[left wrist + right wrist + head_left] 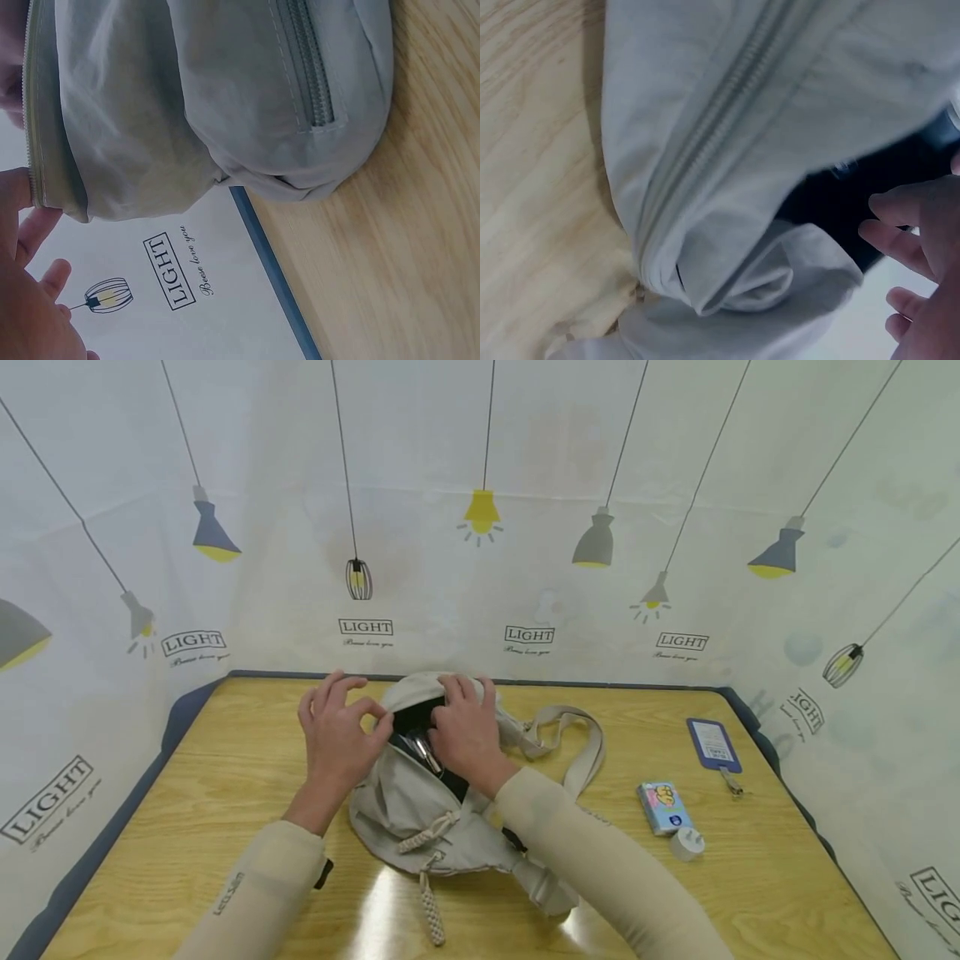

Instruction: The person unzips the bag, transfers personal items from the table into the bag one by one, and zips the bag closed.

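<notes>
A pale grey fabric bag with braided zipper pulls lies on the table with its zipped mouth parted, showing a dark inside. My left hand pinches the left edge of that mouth between thumb and forefinger, other fingers raised. The zipper teeth run up from this pinch in the left wrist view. My right hand reaches into the mouth from the right, its fingers loosely bent and apart in the right wrist view. Shiny metallic items show inside, just left of the right hand, their lower part hidden.
The bag's strap loops across the wooden table to the right. Farther right are a small blue patterned box, a white plug adapter and a blue badge holder with a clip. A lamp-printed sheet encloses the back and sides.
</notes>
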Action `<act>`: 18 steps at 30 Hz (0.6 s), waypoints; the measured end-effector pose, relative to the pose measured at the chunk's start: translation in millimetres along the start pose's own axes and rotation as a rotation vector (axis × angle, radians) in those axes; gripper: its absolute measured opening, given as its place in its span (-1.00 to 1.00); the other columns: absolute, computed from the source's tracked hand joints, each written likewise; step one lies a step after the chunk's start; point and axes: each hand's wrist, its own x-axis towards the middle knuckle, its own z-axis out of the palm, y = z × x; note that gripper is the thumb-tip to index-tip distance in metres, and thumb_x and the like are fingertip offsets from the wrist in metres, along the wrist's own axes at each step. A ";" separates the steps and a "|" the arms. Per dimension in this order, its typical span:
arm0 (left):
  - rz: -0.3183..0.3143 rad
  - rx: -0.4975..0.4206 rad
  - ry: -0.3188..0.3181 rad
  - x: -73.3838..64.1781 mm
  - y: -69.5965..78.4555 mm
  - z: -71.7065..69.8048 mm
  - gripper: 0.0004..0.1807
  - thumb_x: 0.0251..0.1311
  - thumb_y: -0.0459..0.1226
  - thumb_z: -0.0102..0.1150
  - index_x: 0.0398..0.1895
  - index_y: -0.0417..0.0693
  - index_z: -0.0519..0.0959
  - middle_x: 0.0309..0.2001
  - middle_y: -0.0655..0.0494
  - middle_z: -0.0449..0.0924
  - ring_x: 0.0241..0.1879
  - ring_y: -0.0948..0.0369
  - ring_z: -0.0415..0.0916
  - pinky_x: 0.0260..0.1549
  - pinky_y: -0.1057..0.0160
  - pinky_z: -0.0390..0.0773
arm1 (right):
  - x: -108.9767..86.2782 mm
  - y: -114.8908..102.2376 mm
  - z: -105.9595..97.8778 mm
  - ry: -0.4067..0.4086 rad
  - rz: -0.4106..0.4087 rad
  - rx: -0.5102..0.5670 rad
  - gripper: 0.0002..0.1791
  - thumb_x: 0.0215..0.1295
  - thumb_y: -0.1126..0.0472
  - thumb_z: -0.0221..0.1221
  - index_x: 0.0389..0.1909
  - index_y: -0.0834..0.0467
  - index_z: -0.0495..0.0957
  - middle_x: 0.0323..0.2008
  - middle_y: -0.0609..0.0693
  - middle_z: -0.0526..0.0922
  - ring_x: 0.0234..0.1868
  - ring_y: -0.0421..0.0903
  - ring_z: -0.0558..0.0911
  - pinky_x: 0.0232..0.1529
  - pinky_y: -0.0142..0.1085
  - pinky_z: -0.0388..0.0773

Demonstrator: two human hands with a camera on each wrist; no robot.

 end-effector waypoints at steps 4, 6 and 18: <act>-0.009 -0.003 -0.011 -0.2 -0.5 0.0 -0.84 0.06 -0.20 0.33 -0.59 -0.04 0.68 0.11 -0.06 0.53 0.36 -0.08 0.19 0.30 -0.22 0.00 | -0.2 10.7 -8.1 0.013 0.012 0.025 -0.86 0.23 -0.07 0.25 -0.40 -0.16 0.72 0.31 -0.05 0.39 0.37 -0.03 0.26 0.36 0.14 0.08; -0.011 -0.008 -0.016 -0.8 -0.4 0.0 -0.84 0.07 -0.20 0.32 -0.58 -0.04 0.68 0.11 -0.06 0.53 0.36 -0.08 0.19 0.31 -0.22 0.00 | -0.9 17.9 -10.9 0.036 0.030 0.032 -0.86 0.27 -0.05 0.22 -0.38 -0.18 0.73 0.32 -0.05 0.38 0.37 -0.03 0.27 0.37 0.15 0.07; -0.013 -0.015 -0.025 -1.3 0.2 -0.9 -0.85 0.08 -0.22 0.30 -0.57 -0.04 0.68 0.12 -0.08 0.53 0.37 -0.09 0.18 0.32 -0.23 -0.02 | -17.4 85.0 -19.4 -0.004 0.200 0.105 -0.82 0.28 -0.01 0.22 -0.24 -0.08 0.74 0.34 -0.04 0.36 0.39 0.02 0.25 0.42 0.13 -0.02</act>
